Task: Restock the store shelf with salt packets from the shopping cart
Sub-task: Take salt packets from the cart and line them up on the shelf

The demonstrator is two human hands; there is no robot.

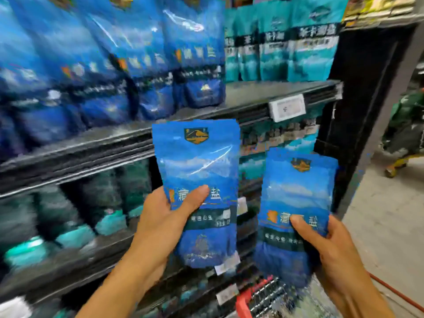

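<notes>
My left hand (160,222) grips a blue salt packet (197,171) upright, thumb across its front, just below the upper shelf's edge. My right hand (330,244) grips a second blue salt packet (296,193), a little lower and to the right. Rows of the same blue packets (128,65) stand on the upper shelf (252,92) at the left. The red-rimmed wire shopping cart (263,297) sits at the bottom right, under my right hand.
Teal packets (286,47) fill the back right of the upper shelf, with bare shelf in front of them. A white price tag (288,107) hangs on the shelf edge. Darker teal packets (80,216) fill the lower shelf. A dark upright post (367,88) ends the shelving at the right.
</notes>
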